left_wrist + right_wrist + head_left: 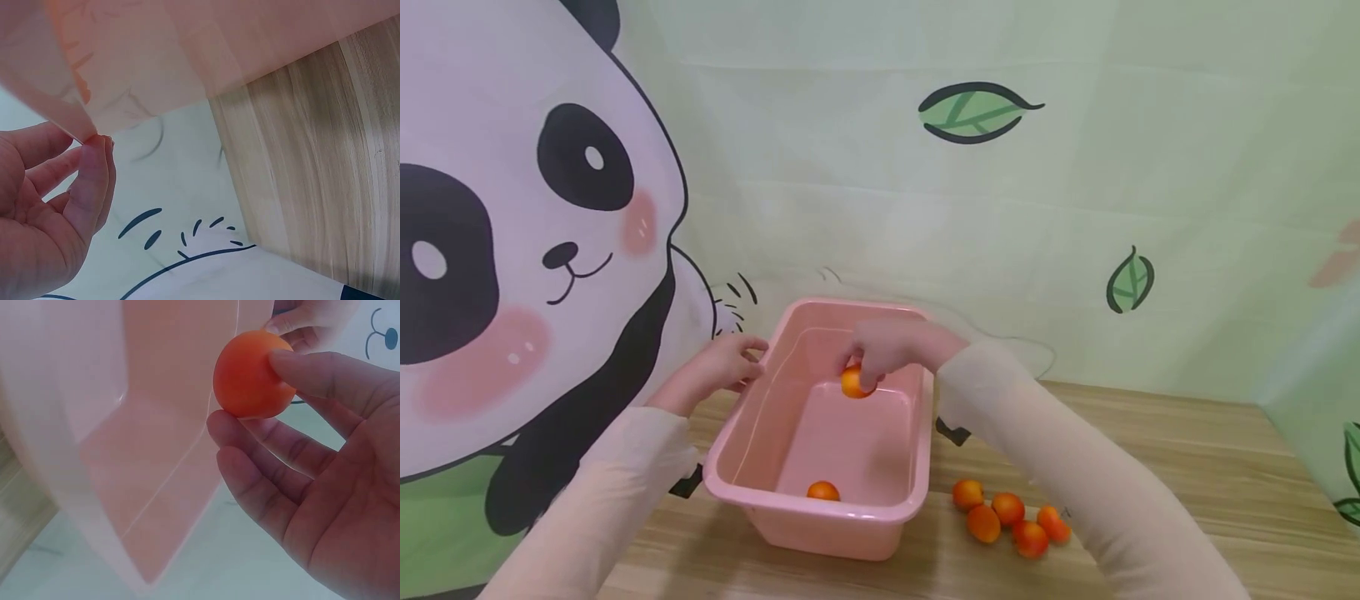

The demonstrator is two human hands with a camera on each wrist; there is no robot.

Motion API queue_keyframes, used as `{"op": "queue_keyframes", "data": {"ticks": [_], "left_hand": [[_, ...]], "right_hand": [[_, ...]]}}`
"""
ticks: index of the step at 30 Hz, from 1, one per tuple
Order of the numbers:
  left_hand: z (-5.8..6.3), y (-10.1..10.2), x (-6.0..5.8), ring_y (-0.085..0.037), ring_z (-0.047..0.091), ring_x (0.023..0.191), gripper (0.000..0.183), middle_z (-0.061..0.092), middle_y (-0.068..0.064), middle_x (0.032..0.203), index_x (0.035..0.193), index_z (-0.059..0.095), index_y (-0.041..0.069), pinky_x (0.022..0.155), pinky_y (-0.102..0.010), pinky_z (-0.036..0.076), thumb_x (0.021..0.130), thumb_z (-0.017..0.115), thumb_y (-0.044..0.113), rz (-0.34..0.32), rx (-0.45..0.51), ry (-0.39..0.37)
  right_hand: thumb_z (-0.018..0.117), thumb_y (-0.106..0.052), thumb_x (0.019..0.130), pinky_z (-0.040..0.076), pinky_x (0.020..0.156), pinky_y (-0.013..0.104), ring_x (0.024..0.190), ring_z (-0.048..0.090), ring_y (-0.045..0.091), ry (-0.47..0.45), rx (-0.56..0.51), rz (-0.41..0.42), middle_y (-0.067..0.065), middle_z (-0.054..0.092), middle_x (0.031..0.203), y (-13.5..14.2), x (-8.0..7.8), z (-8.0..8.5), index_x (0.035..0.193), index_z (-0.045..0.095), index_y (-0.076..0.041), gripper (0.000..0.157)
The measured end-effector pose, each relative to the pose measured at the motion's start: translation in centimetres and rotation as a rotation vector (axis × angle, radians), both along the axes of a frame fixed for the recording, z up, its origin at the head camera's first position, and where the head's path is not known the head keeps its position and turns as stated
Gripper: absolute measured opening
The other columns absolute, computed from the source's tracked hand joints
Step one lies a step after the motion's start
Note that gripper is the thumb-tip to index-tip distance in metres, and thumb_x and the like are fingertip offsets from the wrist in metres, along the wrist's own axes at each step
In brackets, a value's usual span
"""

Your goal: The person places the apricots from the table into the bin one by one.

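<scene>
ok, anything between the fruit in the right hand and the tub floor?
Nothing visible. The right hand holds the orange fruit over bare floor of the pink tub; another fruit inside lies at the near end.

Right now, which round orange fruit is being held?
The round orange fruit pinched by the bare right hand over the pink plastic basin; it alone is being touched.

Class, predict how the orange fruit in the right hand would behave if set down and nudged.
The fruit would probably roll, being nearly round. It may slip slightly too, its skin looking smooth. It is probably light: the right hand merely pinches it.
</scene>
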State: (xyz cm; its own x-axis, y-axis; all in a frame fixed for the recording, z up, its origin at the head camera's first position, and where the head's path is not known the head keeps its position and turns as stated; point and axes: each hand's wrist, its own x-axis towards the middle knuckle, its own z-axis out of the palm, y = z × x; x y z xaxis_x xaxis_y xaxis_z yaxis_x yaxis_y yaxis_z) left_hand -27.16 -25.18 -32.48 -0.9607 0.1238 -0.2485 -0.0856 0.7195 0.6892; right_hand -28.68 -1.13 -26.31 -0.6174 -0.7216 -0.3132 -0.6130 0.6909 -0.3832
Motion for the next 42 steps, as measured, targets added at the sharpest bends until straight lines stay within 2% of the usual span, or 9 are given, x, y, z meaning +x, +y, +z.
{"op": "queue_keyframes", "data": {"ticks": [4, 8, 10, 18, 22, 25, 28, 30, 42], "left_hand": [[0.0, 0.0, -0.1, -0.026, 0.059, 0.093, 0.048, 0.050, -0.029, 0.118, 0.130, 0.034, -0.009, 0.075, -0.034, 0.053, 0.086, 0.046, 0.004, -0.004, 0.009, 0.002], [0.0, 0.1, 0.0, -0.026, 0.059, 0.093, 0.047, 0.050, -0.029, 0.118, 0.130, 0.034, -0.009, 0.075, -0.034, 0.053, 0.086, 0.047, 0.004, -0.002, 0.008, 0.001], [0.0, 0.0, 0.0, -0.026, 0.059, 0.093, 0.047, 0.050, -0.028, 0.118, 0.129, 0.035, -0.009, 0.074, -0.034, 0.053, 0.085, 0.047, 0.004, 0.000, 0.007, 0.002], [0.1, 0.0, -0.1, -0.024, 0.059, 0.089, 0.046, 0.051, -0.029, 0.116, 0.128, 0.036, -0.009, 0.074, -0.035, 0.053, 0.085, 0.046, 0.003, -0.005, -0.008, 0.003], [0.1, -0.1, 0.0, -0.026, 0.059, 0.091, 0.046, 0.051, -0.027, 0.117, 0.129, 0.036, -0.008, 0.075, -0.035, 0.053, 0.085, 0.046, 0.004, 0.000, -0.017, -0.004], [0.1, -0.1, 0.0, -0.027, 0.059, 0.091, 0.045, 0.051, -0.026, 0.117, 0.128, 0.037, -0.007, 0.076, -0.035, 0.053, 0.086, 0.047, 0.005, 0.005, -0.020, -0.001], [0.1, 0.0, 0.1, -0.027, 0.059, 0.091, 0.045, 0.051, -0.026, 0.118, 0.129, 0.037, -0.006, 0.076, -0.035, 0.053, 0.086, 0.046, 0.005, 0.009, -0.020, 0.000], [0.1, 0.0, 0.1, -0.027, 0.059, 0.091, 0.045, 0.051, -0.026, 0.118, 0.129, 0.037, -0.006, 0.076, -0.036, 0.053, 0.087, 0.046, 0.005, 0.013, -0.018, 0.002], [0.1, 0.1, 0.2, -0.026, 0.060, 0.089, 0.044, 0.052, -0.026, 0.116, 0.129, 0.037, -0.006, 0.076, -0.036, 0.053, 0.087, 0.046, 0.005, 0.026, -0.009, 0.003]], "right_hand": [[0.066, -0.009, 0.074, 0.049, 0.065, 0.022, 0.084, 0.051, 0.016, -0.087, -0.054, -0.085, -0.003, 0.059, 0.088, -0.8, 0.3, -0.4, 0.093, 0.064, -0.022, 0.023], [0.067, -0.008, 0.073, 0.050, 0.067, 0.025, 0.084, 0.053, 0.018, -0.198, -0.126, -0.164, -0.002, 0.059, 0.091, -1.6, 0.5, -1.2, 0.092, 0.064, -0.022, 0.024], [0.066, -0.007, 0.073, 0.049, 0.067, 0.025, 0.083, 0.054, 0.018, -0.220, -0.137, -0.164, -0.001, 0.059, 0.090, -2.0, 0.5, -1.6, 0.093, 0.063, -0.021, 0.025], [0.062, -0.005, 0.074, 0.046, 0.055, 0.021, 0.063, 0.052, 0.018, -0.178, -0.098, -0.046, 0.000, 0.060, 0.077, -4.1, -0.2, -3.6, 0.100, 0.064, -0.018, 0.030], [0.064, -0.005, 0.073, 0.047, 0.056, 0.022, 0.065, 0.052, 0.018, -0.213, -0.115, -0.088, -0.001, 0.060, 0.079, -4.6, -0.1, -4.7, 0.100, 0.065, -0.020, 0.031], [0.066, -0.006, 0.073, 0.049, 0.063, 0.024, 0.074, 0.054, 0.018, -0.246, -0.141, -0.125, -0.003, 0.061, 0.085, -4.7, 0.1, -5.5, 0.097, 0.065, -0.024, 0.030], [0.066, -0.007, 0.073, 0.049, 0.063, 0.025, 0.075, 0.055, 0.019, -0.237, -0.123, -0.126, -0.003, 0.061, 0.086, -5.1, 0.2, -6.2, 0.097, 0.065, -0.025, 0.030], [0.067, -0.007, 0.073, 0.050, 0.063, 0.024, 0.073, 0.054, 0.019, -0.211, -0.090, -0.091, -0.002, 0.060, 0.086, -5.4, 0.2, -6.6, 0.099, 0.064, -0.024, 0.031], [0.069, -0.005, 0.070, 0.050, 0.064, 0.025, 0.075, 0.054, 0.021, -0.253, -0.070, -0.144, -0.004, 0.058, 0.088, -5.8, 0.9, -8.9, 0.096, 0.065, -0.026, 0.033]]}}
